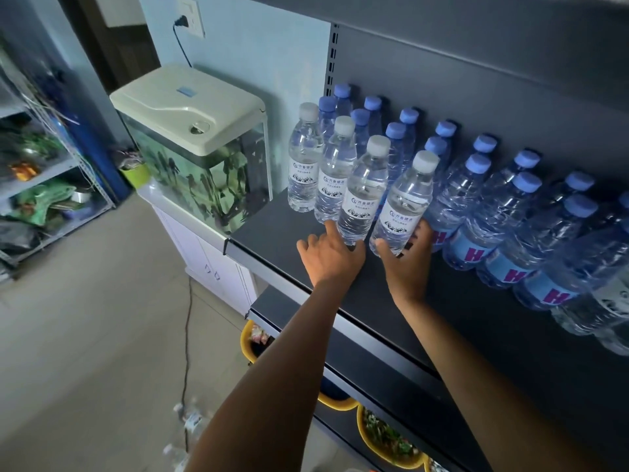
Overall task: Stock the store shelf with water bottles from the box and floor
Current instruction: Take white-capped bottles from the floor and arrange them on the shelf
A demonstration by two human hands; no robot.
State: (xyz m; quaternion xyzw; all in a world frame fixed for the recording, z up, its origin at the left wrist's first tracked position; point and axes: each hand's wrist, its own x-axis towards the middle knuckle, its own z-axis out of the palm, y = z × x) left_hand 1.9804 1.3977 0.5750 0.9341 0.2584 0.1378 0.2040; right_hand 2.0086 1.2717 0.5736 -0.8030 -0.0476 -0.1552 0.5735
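Several white-capped water bottles stand in a diagonal row at the left front of the dark shelf [272, 233]. My left hand [328, 258] grips the base of the third white-capped bottle [364, 189], finger on its left side and thumb at its front. My right hand [406, 267] wraps the base of the fourth white-capped bottle [406, 202], thumb on the left and fingers on the right. Both bottles stand upright on the shelf. Behind and to the right stand rows of blue-capped bottles [483, 199]. More bottles [190, 420] lie blurred on the floor below.
A fish tank [204, 158] on a white cabinet stands just left of the shelf end. A black cable [186, 335] runs across the floor. Yellow bowls [384, 441] sit on the lower shelf. A grey rack [51, 185] of goods stands at far left.
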